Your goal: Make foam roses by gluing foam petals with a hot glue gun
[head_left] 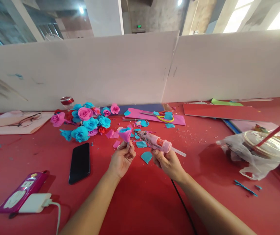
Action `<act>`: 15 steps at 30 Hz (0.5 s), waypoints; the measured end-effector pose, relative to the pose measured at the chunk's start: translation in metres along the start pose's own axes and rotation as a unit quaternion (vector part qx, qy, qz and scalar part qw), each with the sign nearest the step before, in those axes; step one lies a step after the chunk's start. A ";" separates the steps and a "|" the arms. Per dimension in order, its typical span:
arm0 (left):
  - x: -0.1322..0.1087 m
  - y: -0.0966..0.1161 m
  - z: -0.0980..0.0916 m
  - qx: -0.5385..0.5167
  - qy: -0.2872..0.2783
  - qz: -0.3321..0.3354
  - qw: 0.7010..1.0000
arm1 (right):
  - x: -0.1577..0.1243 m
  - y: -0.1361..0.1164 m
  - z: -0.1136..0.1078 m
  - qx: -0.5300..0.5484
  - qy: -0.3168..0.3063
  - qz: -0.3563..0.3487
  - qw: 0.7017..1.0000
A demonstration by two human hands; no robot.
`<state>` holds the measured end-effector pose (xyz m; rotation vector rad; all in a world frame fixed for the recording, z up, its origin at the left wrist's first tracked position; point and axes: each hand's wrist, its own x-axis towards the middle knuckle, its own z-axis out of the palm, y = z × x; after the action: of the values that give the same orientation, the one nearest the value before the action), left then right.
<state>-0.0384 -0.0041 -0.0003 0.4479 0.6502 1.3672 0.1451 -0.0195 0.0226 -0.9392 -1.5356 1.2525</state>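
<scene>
Charger & phone are lying L, flower bunch behind; petals are cluttering tbl ctr; scissors are lying beyond; tub is standing far R. Pink/blue paper bud is flaring upward, cone-shaped, nr glue gun tip. L hand is pinching its base, fingers closed; R hand is wrapping gun's handle.

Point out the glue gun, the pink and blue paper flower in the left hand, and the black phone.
Glue gun [155,141]: head view, on the middle of its pink body.
Paper flower [124,135]: head view, on its pink outer petal.
Black phone [79,163]: head view, mid-screen.
</scene>
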 end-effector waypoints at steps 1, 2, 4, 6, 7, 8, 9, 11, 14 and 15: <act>-0.001 0.000 0.000 0.004 0.002 0.002 1.000 | 0.000 -0.001 0.000 0.005 0.001 0.002 1.000; -0.001 0.000 0.001 0.013 0.003 0.007 1.000 | 0.001 -0.001 -0.001 0.007 0.000 -0.001 1.000; -0.001 0.000 0.002 0.044 -0.001 0.025 0.999 | 0.000 -0.002 -0.001 0.006 -0.002 -0.016 1.000; 0.001 -0.001 0.002 0.077 -0.006 0.057 0.995 | -0.001 -0.001 -0.002 0.004 -0.005 -0.030 1.000; 0.002 -0.001 0.002 0.093 -0.008 0.076 0.993 | -0.001 -0.001 -0.002 0.004 -0.004 -0.035 0.999; 0.003 -0.001 0.001 0.110 -0.010 0.097 0.989 | -0.001 -0.001 -0.002 0.005 -0.002 -0.037 0.999; 0.004 -0.001 0.000 0.130 -0.010 0.120 0.984 | -0.002 -0.001 -0.002 0.004 0.004 -0.036 0.999; 0.005 -0.001 -0.003 0.186 0.004 0.165 0.969 | -0.001 -0.002 -0.002 -0.004 0.021 -0.029 0.999; 0.006 -0.003 -0.010 0.291 0.042 0.207 0.933 | 0.002 -0.005 -0.002 -0.023 0.053 -0.010 0.998; 0.006 -0.003 -0.012 0.316 0.052 0.211 0.923 | 0.004 -0.006 -0.004 -0.033 0.071 -0.009 0.997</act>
<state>-0.0437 0.0003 -0.0125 1.0879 1.1389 1.5751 0.1480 -0.0159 0.0297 -1.0322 -1.4777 1.1035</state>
